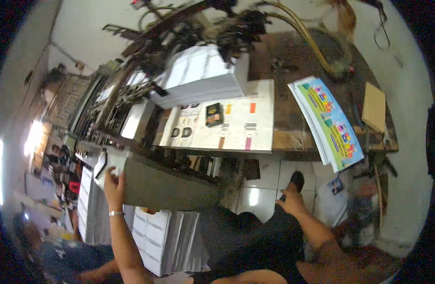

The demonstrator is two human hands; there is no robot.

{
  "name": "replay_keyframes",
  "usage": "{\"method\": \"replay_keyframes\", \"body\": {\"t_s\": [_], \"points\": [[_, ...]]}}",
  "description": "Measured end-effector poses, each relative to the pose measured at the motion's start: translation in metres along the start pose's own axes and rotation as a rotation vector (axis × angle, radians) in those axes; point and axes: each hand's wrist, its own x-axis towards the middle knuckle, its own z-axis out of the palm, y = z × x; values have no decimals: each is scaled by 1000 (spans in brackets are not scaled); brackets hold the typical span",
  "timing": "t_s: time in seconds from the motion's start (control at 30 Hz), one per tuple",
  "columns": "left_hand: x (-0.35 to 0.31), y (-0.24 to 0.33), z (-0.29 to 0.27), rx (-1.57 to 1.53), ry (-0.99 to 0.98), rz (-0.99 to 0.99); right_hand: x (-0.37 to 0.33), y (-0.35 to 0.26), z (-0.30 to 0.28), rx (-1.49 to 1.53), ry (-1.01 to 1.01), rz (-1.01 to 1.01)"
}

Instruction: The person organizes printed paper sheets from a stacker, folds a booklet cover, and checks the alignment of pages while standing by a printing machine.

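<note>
**Left hand on a grey board, right hand on the knee**

The left hand (114,185), a metal bracelet (116,214) on its wrist, grips the left edge of a large grey board (170,185), fingers curled over the edge and closed on it. The board lies flat, low and left of centre, above stacks of white paper (160,236) on the floor. The right hand (291,201) rests on the person's dark-trousered knee, fingers loosely together and holding nothing.

Beyond the board stands a worn wooden workbench (293,66). On it lie a white printed sheet (227,124) with a small black box (213,114), a tall ream of white paper (201,75), a fanned pile of colourful printed posters (328,123) overhanging the bench edge, and a piece of brown cardboard (374,106).
</note>
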Motion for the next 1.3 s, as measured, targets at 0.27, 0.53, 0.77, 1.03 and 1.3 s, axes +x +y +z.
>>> {"method": "replay_keyframes", "body": {"t_s": [0.27,0.53,0.77,1.03,1.3], "points": [[0,-12,6,-12,71,32,31,-150,-111,185,500,-858],[1,-19,4,-78,76,-21,161,-168,-210,-384,646,-263],[-2,-22,1,-174,109,-7,178,-157,-207,-452,498,-134],[-7,-25,1,-152,129,-26,120,-168,-198,-520,537,-338],[-7,-16,-4,-136,63,-63,110,-143,-191,-285,762,-421]]}}
